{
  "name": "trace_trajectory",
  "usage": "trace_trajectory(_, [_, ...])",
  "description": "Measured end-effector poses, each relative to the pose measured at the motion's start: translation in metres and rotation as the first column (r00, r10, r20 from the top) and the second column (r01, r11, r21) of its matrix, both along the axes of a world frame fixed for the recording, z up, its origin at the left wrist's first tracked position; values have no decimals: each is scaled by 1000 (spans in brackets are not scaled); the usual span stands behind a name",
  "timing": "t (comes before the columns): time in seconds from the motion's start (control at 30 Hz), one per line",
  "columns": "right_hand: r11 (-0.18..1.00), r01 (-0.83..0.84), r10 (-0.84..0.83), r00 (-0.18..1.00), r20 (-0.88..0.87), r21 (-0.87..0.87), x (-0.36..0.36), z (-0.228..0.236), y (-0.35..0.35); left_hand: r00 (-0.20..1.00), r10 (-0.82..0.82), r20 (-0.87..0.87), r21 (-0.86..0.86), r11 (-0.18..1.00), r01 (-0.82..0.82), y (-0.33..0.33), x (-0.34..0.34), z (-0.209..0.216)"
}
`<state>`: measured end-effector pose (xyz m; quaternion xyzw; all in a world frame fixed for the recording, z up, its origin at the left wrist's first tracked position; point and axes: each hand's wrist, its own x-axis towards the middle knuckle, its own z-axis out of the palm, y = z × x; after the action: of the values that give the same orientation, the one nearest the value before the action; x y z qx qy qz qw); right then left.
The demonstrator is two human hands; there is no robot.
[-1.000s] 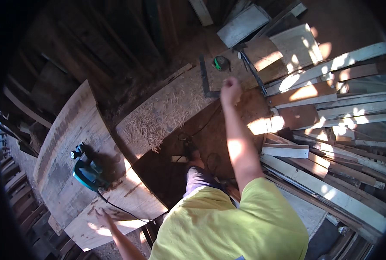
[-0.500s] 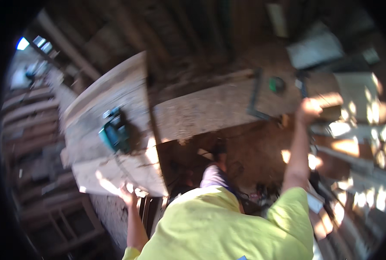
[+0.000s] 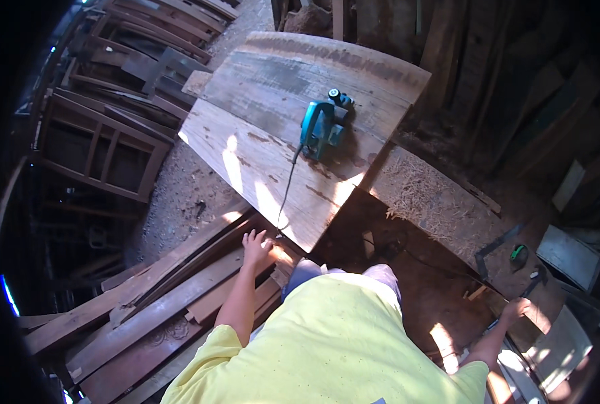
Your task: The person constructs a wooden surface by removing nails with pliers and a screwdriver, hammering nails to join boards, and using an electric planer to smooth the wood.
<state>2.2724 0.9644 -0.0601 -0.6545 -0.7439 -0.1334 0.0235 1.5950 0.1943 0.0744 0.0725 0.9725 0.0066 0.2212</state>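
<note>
My left hand (image 3: 256,249) is open, its fingers spread, near the front corner of a wide wooden panel (image 3: 246,101). On the panel sits a teal electric planer (image 3: 319,126); its dark cord (image 3: 288,188) runs over the edge close to my left hand. My right hand (image 3: 515,310) is at the far right, fingers curled closed beside a dark-headed tool (image 3: 535,281). What the fingers hold is hard to make out. Near it on the bench (image 3: 441,202) lie a green and black tape measure (image 3: 518,254) and a dark L-shaped square (image 3: 491,252).
Wood shavings (image 3: 417,185) cover part of the bench. Stacked planks (image 3: 152,337) lie beside my left arm. Wooden frames (image 3: 101,148) and boards lean at the left. A pale flat piece (image 3: 569,256) stands behind the tape measure. Long boards (image 3: 481,81) stand at the back.
The view has swung left, so the panel and planer now appear higher and further right. My left hand has lifted from the panel's near edge, fingers spreading. The right hand stays near the dark-headed tool.
</note>
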Motion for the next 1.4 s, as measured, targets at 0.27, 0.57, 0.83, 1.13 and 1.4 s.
trace_trajectory(0.27, [977,189,-209,941,-266,-100,-16,6,-18,968,123,220,-94,990,-105,-50,46,-18])
trace_trajectory(0.57, [934,358,-258,708,-658,19,-40,60,-14,998,50,-32,60,997,-48,-22,21,7])
trace_trajectory(0.83, [994,-77,-47,383,-922,-83,-225,233,-142,917,-68,-392,399,886,236,112,-34,60])
trace_trajectory(1.13, [509,-845,-459,-105,-882,-165,-568,265,-407,743,-596,304,950,245,-193,215,-50,166])
trace_trajectory(1.4, [472,-878,250,225,-942,-84,-765,228,-570,779,-377,501,865,196,-461,95,-203,105])
